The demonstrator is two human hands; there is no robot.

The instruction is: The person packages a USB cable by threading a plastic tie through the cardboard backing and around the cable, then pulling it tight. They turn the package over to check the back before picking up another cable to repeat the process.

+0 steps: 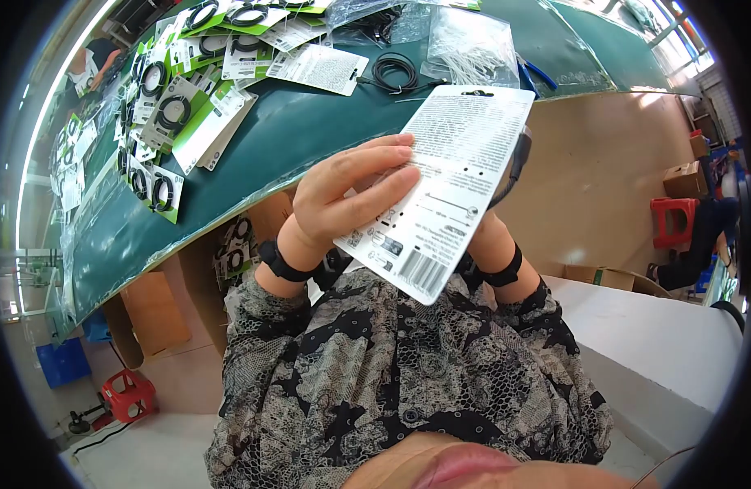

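Observation:
A white printed packaging card with a hang slot is held up tilted over the table's front edge, its printed back facing me. My left hand grips its left edge, the fingers lying on the printed face and the thumb out of sight. Behind the card is my right hand; only its lower part and wrist show, and its fingers are hidden. A black cable juts out past the card's right edge, near that hand. What holds the cable there cannot be seen.
Carded black cables lie heaped on the green table at the left. Farther back are a loose coiled cable, a clear bag of white ties and blue-handled pliers. Red stools and cardboard boxes stand at the right.

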